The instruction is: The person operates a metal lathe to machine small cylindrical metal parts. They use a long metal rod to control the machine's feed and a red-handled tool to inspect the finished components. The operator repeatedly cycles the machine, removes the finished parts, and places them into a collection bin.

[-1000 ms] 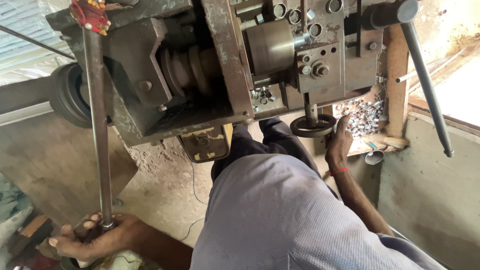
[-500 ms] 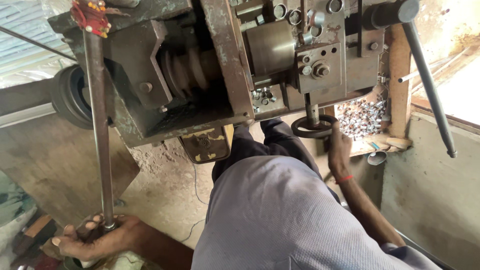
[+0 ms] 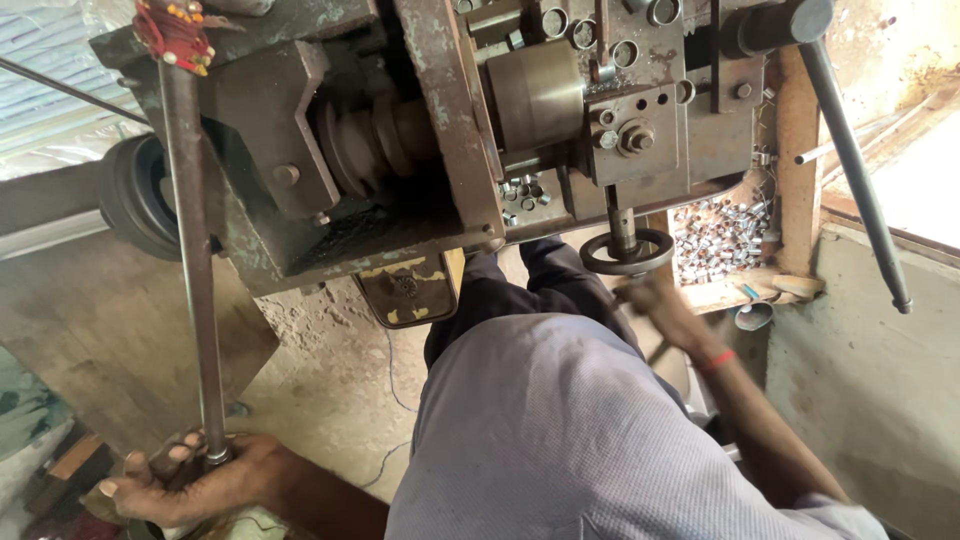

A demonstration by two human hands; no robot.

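This is a small metalworking workshop, shown by the heavy, rusty lathe-like machine (image 3: 520, 110) with its stepped pulley (image 3: 375, 140) and handwheel (image 3: 627, 252), the heap of small metal parts (image 3: 718, 235), and the dusty concrete floor (image 3: 330, 400).

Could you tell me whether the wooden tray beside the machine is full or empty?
Nearly full: the wooden tray holds a heap of small shiny metal pieces.

A worn rectangular plate (image 3: 410, 290) with yellow edges and a dark middle hangs under the machine, centre of the frame; no packages, signs or screens show
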